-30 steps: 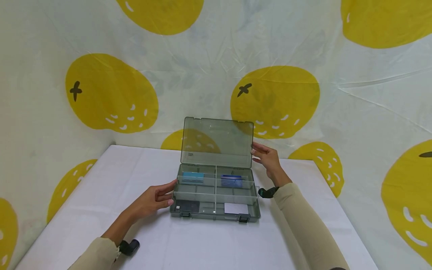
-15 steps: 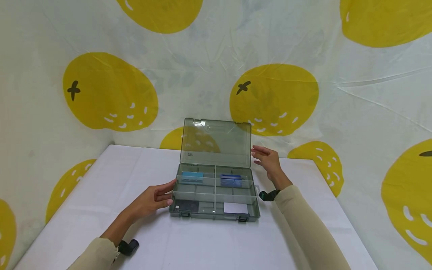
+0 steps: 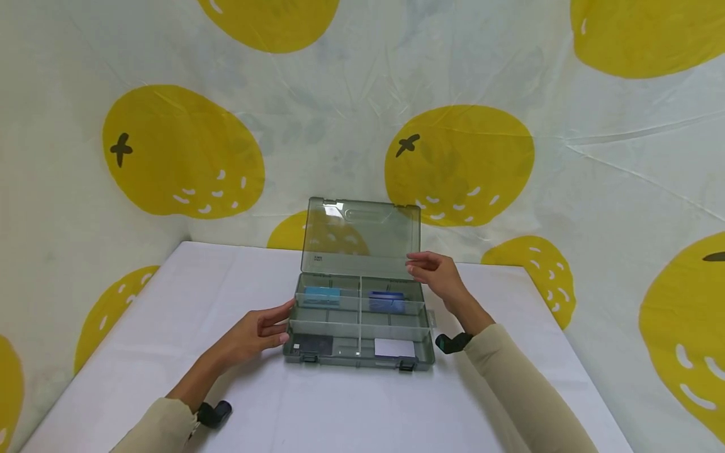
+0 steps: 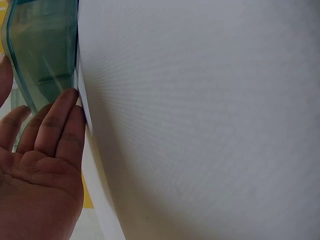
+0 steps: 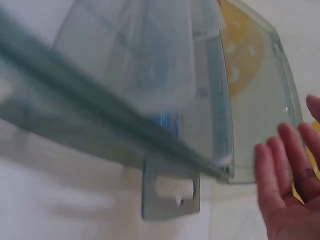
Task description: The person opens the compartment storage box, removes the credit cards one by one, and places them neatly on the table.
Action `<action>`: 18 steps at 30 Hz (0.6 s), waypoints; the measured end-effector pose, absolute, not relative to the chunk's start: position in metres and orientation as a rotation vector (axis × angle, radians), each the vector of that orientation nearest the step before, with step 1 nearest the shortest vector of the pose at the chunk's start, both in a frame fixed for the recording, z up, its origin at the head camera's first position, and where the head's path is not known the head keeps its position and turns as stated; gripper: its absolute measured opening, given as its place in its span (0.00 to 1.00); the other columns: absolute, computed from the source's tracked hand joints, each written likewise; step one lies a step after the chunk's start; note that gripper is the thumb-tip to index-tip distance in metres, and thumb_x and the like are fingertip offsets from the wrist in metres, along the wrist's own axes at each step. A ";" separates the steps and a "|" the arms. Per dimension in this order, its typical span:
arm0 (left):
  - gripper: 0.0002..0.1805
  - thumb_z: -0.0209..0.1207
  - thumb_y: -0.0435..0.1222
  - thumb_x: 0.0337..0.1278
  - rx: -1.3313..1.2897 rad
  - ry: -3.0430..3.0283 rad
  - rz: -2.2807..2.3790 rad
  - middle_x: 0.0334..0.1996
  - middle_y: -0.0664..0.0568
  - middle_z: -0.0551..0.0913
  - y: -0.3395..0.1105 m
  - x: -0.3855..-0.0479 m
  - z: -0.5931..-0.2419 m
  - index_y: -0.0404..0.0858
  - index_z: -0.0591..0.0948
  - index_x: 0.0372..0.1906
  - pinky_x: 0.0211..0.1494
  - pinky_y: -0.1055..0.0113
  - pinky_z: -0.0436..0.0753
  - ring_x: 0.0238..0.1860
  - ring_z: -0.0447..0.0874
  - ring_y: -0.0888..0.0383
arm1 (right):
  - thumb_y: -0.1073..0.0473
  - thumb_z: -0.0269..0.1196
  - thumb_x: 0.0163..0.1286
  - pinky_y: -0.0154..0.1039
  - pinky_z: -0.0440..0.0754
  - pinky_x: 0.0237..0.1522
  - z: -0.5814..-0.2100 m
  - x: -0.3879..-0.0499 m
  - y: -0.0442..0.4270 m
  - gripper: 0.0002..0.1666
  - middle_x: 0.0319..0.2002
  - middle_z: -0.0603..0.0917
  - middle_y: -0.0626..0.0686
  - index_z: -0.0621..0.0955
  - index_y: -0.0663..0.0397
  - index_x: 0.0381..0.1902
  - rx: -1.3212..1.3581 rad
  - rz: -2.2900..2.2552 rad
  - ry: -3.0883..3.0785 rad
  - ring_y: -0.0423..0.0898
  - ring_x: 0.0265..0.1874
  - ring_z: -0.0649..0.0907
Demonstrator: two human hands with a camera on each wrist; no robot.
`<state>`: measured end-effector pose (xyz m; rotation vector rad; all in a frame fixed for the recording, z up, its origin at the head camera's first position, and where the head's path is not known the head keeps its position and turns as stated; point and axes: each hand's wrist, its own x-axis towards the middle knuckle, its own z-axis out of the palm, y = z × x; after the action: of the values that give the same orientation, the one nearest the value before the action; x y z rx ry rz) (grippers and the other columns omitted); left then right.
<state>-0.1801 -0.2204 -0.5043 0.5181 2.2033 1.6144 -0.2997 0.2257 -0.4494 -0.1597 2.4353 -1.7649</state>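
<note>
A translucent grey-green compartment box (image 3: 398,363) lies on the table with its lid (image 3: 362,236) raised and leaning back. My left hand (image 3: 249,340) rests its fairly straight fingers along the box's left side. In the left wrist view those fingers (image 4: 57,122) lie flat against the wall. At the lid's lower right edge is my right hand (image 3: 442,277), its loose fingers in front of the panel and holding nothing. Whether they touch it is hard to tell. Inside are a light blue item (image 3: 322,296), a dark blue item (image 3: 387,302), a black card-like piece (image 3: 313,344) and a white one (image 3: 394,347).
The box stands on a white-covered table (image 3: 340,409). Behind rises a white curtain (image 3: 317,138) printed with yellow fruit. A small hanging tab (image 5: 172,192) sticks out from the box's right side. Two dark latches (image 3: 406,365) sit along the front.
My right hand has moved from the lid's right edge to in front of its lower right corner. The left hand stays against the box. The lid remains raised.
</note>
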 end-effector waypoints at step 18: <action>0.45 0.65 0.34 0.73 0.566 2.240 1.591 0.85 0.37 0.54 -0.221 -0.179 -0.503 0.34 0.54 0.85 0.74 0.61 0.79 0.79 0.66 0.32 | 0.55 0.68 0.77 0.61 0.83 0.67 -0.454 -0.291 0.201 0.30 0.66 0.84 0.65 0.78 0.60 0.72 -0.357 -1.514 2.303 0.56 0.62 0.86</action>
<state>-0.1794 -0.2207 -0.5030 0.5658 2.2399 1.5909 -0.2910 0.2008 -0.4536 -0.3568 2.3032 -1.5142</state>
